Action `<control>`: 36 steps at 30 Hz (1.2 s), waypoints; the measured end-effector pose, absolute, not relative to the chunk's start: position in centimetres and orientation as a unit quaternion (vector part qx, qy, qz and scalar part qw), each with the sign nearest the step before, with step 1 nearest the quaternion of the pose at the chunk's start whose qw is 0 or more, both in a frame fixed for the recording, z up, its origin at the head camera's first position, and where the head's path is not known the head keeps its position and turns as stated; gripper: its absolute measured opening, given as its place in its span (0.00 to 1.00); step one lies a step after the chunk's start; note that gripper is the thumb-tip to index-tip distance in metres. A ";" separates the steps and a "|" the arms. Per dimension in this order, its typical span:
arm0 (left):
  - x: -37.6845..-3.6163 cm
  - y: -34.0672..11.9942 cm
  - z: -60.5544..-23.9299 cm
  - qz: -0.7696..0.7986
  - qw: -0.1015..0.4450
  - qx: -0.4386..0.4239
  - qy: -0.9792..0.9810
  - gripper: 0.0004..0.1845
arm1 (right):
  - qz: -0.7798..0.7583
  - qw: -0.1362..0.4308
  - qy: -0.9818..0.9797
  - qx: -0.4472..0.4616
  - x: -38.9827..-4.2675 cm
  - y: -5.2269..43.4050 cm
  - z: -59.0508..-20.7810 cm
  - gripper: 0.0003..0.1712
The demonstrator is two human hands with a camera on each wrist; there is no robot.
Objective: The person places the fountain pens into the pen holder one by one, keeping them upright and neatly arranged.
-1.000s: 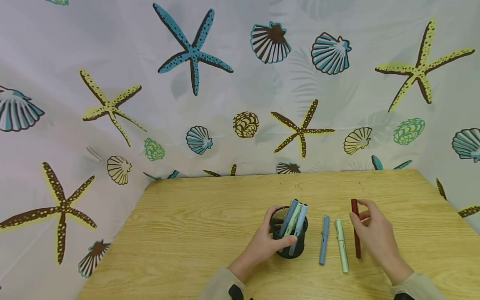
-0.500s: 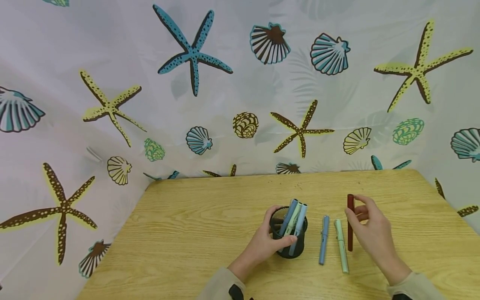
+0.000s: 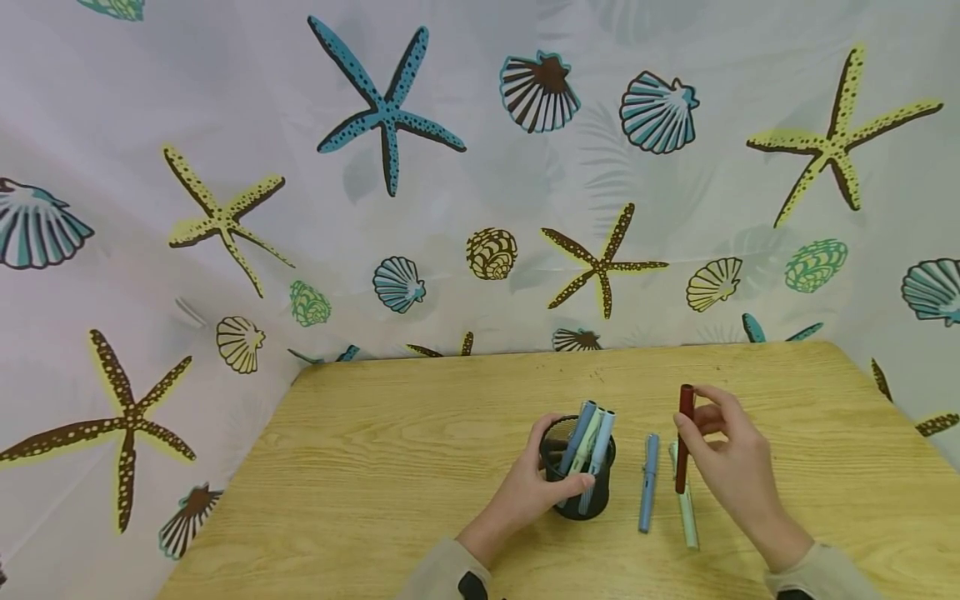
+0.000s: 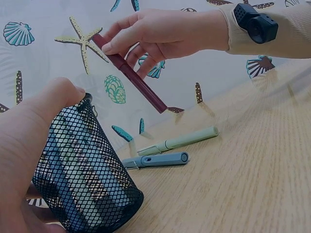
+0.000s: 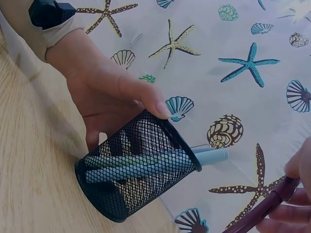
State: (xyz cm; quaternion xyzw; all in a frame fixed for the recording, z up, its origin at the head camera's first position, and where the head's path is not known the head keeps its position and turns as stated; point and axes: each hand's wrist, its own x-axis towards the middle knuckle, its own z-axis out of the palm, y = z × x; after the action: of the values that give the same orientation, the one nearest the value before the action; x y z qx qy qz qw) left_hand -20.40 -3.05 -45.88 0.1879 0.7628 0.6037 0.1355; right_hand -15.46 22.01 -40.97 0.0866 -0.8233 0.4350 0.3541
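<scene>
My right hand (image 3: 723,462) pinches dark red pen (image 3: 683,437), lifted right of mesh pen cup (image 3: 577,479); left hand (image 3: 528,492) grips cup.

A light wooden table (image 3: 390,467) with a clear grain fills the lower part of the room and runs back to a curtain (image 3: 225,100) that hangs behind it and wraps round on the left. The curtain is pale, almost white, and printed with sea creatures: a blue starfish (image 3: 384,104) high up, a yellow starfish (image 3: 840,142) to the right, a brown starfish (image 3: 600,262) low in the middle and scallop shells (image 3: 538,87) in blue and brown scattered between them. On the table, side by side and nearly parallel, lie a blue pen (image 3: 647,483) and a pale green pen (image 3: 686,517).
</scene>
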 end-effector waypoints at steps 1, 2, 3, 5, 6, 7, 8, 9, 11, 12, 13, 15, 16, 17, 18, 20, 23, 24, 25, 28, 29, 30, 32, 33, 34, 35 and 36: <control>-20.4 -3.1 -45.9 0.603 0.136 0.188 0.763 0.40 | 0.438 0.357 -0.820 0.090 -15.5 21.9 -40.9 0.23; -20.4 -3.1 -45.9 0.603 0.136 0.187 0.763 0.40 | 0.440 0.359 -0.818 0.094 -15.5 21.8 -40.8 0.23; -20.4 -3.0 -45.9 0.603 0.136 0.188 0.763 0.40 | 0.442 0.361 -0.815 0.096 -15.5 21.7 -40.7 0.23; -20.4 -3.0 -45.9 0.602 0.135 0.187 0.765 0.40 | 0.446 0.366 -0.811 0.100 -15.5 21.4 -40.5 0.24; -20.4 -3.0 -45.9 0.601 0.135 0.187 0.765 0.40 | 0.449 0.368 -0.808 0.102 -15.5 21.3 -40.5 0.24; -20.5 -3.0 -45.9 0.601 0.135 0.188 0.765 0.40 | 0.452 0.371 -0.805 0.105 -15.5 21.2 -40.4 0.24; -20.4 -3.1 -45.9 0.601 0.134 0.188 0.765 0.40 | 0.455 0.373 -0.802 0.107 -15.5 21.0 -40.3 0.24; -20.4 -3.1 -45.9 0.601 0.134 0.189 0.765 0.40 | 0.456 0.376 -0.799 0.109 -15.5 20.9 -40.3 0.25; -20.4 -3.1 -45.9 0.600 0.133 0.191 0.765 0.40 | 0.458 0.382 -0.794 0.114 -15.5 20.6 -40.1 0.25; -20.4 -3.1 -45.9 0.602 0.133 0.193 0.764 0.40 | 0.456 0.386 -0.793 0.118 -15.5 20.5 -40.1 0.25; -20.4 -3.1 -45.9 0.603 0.132 0.194 0.763 0.40 | 0.457 0.390 -0.790 0.121 -15.5 20.3 -40.0 0.26; -20.5 -3.1 -46.0 0.604 0.132 0.195 0.761 0.40 | 0.458 0.394 -0.786 0.127 -15.5 20.1 -39.9 0.26; -20.5 -3.1 -46.0 0.606 0.132 0.197 0.760 0.40 | 0.460 0.396 -0.784 0.132 -15.5 19.9 -39.8 0.26; -20.5 -3.1 -46.0 0.606 0.132 0.197 0.760 0.40 | 0.464 0.396 -0.781 0.135 -15.5 19.8 -39.7 0.27; -20.5 -3.1 -46.0 0.607 0.132 0.197 0.759 0.40 | 0.466 0.397 -0.778 0.139 -15.6 19.7 -39.6 0.27; -20.4 -3.1 -46.0 0.607 0.133 0.197 0.758 0.40 | 0.474 0.396 -0.773 0.146 -15.7 19.5 -39.5 0.28; -20.5 -3.0 -46.0 0.607 0.132 0.199 0.758 0.40 | 0.485 0.400 -0.762 0.154 -15.8 19.2 -39.2 0.28; -20.5 -3.0 -46.0 0.607 0.132 0.199 0.758 0.40 | 0.489 0.401 -0.758 0.157 -15.8 19.1 -39.1 0.28; -20.5 -3.0 -46.0 0.608 0.132 0.200 0.757 0.40 | 0.493 0.403 -0.754 0.159 -15.8 19.0 -38.9 0.28; -20.5 -3.0 -46.0 0.609 0.131 0.201 0.756 0.40 | 0.514 0.403 -0.739 0.165 -15.9 18.7 -38.6 0.27; -20.5 -3.0 -46.0 0.608 0.132 0.199 0.757 0.40 | 0.519 0.404 -0.735 0.168 -16.0 18.6 -38.5 0.27; -20.5 -3.0 -46.0 0.609 0.132 0.199 0.756 0.40 | 0.524 0.404 -0.730 0.171 -16.0 18.4 -38.5 0.27; -20.4 -3.0 -46.0 0.608 0.131 0.199 0.757 0.40 | 0.534 0.403 -0.722 0.177 -16.1 18.2 -38.3 0.26; -20.4 -3.0 -46.0 0.607 0.130 0.199 0.759 0.40 | 0.537 0.404 -0.718 0.181 -16.1 18.1 -38.2 0.26; -20.4 -3.0 -46.0 0.606 0.130 0.199 0.759 0.40 | 0.540 0.405 -0.715 0.183 -16.1 18.0 -38.2 0.26; -20.4 -3.0 -46.0 0.604 0.130 0.199 0.760 0.40 | 0.542 0.406 -0.712 0.185 -16.1 17.9 -38.1 0.26; -20.4 -2.9 -46.0 0.604 0.129 0.200 0.760 0.40 | 0.545 0.405 -0.709 0.187 -16.2 17.8 -38.1 0.26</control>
State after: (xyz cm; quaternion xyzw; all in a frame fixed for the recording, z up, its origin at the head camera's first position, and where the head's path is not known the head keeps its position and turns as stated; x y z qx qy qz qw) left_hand -20.40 -2.95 -45.97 0.2004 0.7604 0.6042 0.1290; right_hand -16.16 17.83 -38.11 0.1871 -0.7094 0.5453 0.4054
